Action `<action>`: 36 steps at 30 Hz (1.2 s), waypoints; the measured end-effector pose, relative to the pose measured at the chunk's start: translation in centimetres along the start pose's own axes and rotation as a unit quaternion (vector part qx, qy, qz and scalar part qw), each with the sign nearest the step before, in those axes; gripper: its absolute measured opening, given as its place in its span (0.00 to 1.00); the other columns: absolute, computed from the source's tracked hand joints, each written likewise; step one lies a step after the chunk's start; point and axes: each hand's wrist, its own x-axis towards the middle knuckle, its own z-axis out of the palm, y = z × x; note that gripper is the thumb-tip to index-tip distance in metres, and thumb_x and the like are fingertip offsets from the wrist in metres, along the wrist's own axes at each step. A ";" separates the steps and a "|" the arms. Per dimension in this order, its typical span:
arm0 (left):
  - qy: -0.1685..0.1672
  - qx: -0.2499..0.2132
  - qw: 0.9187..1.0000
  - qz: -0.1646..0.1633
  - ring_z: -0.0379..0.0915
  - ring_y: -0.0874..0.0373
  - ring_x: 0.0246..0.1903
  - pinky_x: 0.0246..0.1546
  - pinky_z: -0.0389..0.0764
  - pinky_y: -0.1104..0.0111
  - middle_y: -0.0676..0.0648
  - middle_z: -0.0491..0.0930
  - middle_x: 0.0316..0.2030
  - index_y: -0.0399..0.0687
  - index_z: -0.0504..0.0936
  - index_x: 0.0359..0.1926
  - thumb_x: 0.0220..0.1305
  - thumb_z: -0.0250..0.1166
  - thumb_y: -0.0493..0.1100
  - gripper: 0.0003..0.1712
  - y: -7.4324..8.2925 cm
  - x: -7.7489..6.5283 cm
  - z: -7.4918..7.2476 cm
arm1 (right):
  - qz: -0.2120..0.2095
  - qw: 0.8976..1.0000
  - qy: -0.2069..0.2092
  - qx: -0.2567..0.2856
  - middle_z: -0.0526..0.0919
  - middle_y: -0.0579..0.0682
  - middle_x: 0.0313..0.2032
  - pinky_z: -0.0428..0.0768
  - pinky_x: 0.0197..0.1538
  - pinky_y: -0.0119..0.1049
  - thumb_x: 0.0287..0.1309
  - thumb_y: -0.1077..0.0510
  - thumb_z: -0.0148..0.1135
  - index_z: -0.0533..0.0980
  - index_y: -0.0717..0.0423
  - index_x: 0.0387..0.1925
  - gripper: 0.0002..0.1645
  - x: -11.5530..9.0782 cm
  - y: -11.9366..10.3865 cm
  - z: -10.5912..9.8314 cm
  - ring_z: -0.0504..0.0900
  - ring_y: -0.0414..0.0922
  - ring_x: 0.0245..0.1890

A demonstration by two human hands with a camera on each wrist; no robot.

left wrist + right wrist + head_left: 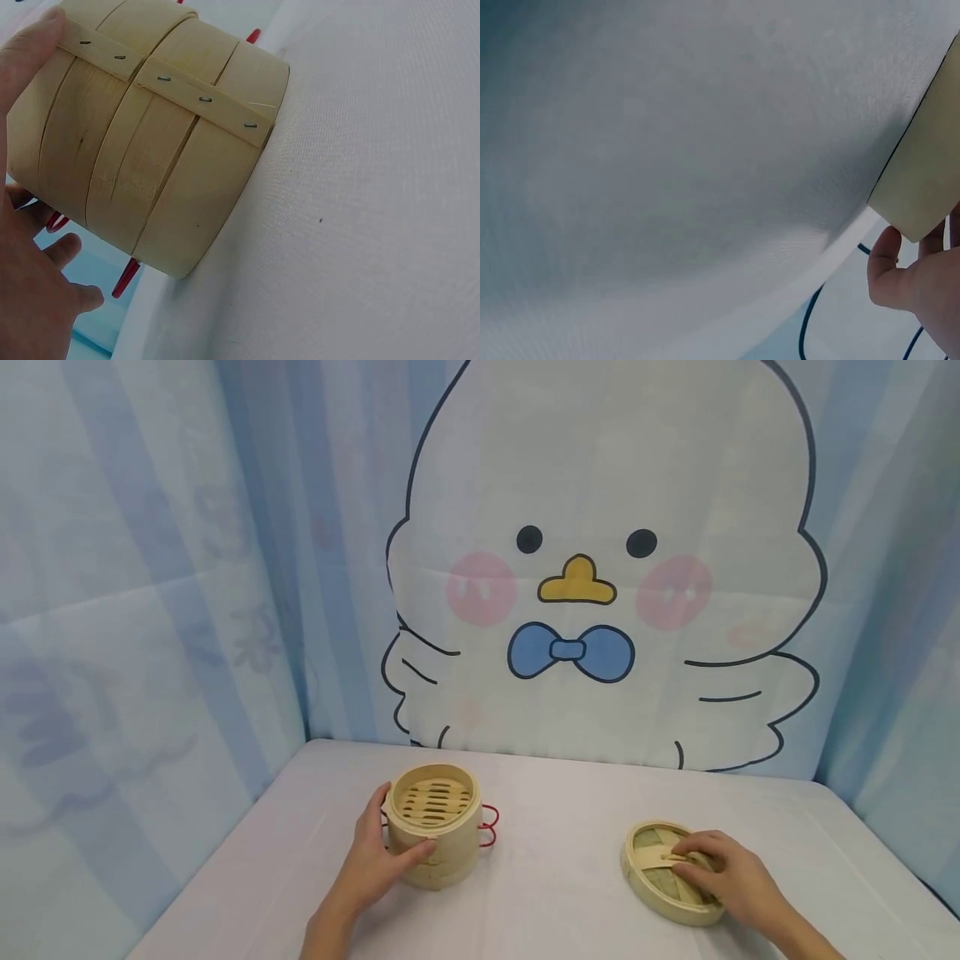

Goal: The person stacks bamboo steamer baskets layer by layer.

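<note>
A round bamboo steamer [448,853], two tiers stacked with a slatted top, stands upright at centre left of the table. My left hand [371,867] grips it from the left, thumb across the front and fingers around the far side. In the left wrist view, staples run down the steamer's wall [150,150] beside my thumb. Farther right, the woven bamboo steamer lid [660,883] lies flat on the table. My right hand [738,878] pinches the strap handle on its top. The lid's side [922,172] shows at the edge of the right wrist view.
White cloth covers the table [555,860]. Red loops [489,827] stick out from the steamer's right side. A curtain [600,710] with a cartoon bird closes off the back, and blue-striped curtains [135,610] hang at the sides.
</note>
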 end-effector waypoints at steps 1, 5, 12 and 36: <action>0.000 0.000 1.000 0.001 0.41 0.35 0.75 0.68 0.49 0.36 0.33 0.48 0.76 0.42 0.45 0.79 0.51 0.79 0.60 0.68 0.0 0.0 0.0 | -0.001 1.000 0.000 0.000 0.82 0.55 0.49 0.73 0.58 0.63 0.53 0.56 0.77 0.85 0.51 0.39 0.11 0.0 0.0 0.0 0.77 0.63 0.56; 0.000 -0.001 1.000 -0.001 0.41 0.35 0.75 0.68 0.49 0.36 0.33 0.47 0.76 0.42 0.45 0.79 0.50 0.79 0.60 0.69 0.0 0.0 0.0 | -0.003 1.000 0.002 -0.002 0.82 0.55 0.49 0.73 0.58 0.63 0.53 0.56 0.77 0.85 0.51 0.39 0.11 0.0 -0.1 -0.1 0.77 0.62 0.56; 0.001 0.001 1.000 -0.004 0.42 0.35 0.75 0.68 0.50 0.36 0.33 0.48 0.76 0.42 0.45 0.79 0.51 0.79 0.61 0.68 0.1 -0.1 0.1 | 0.009 1.000 -0.002 -0.001 0.82 0.54 0.49 0.74 0.57 0.62 0.54 0.55 0.76 0.85 0.51 0.40 0.11 0.0 0.0 -0.2 0.77 0.61 0.55; 0.005 0.000 1.000 0.000 0.49 0.34 0.73 0.66 0.56 0.35 0.33 0.51 0.75 0.43 0.46 0.79 0.50 0.79 0.60 0.67 0.5 -0.4 -0.1 | -0.055 0.997 0.055 -0.001 0.83 0.50 0.49 0.79 0.52 0.37 0.58 0.52 0.75 0.85 0.49 0.42 0.11 1.4 -3.1 -1.1 0.77 0.54 0.54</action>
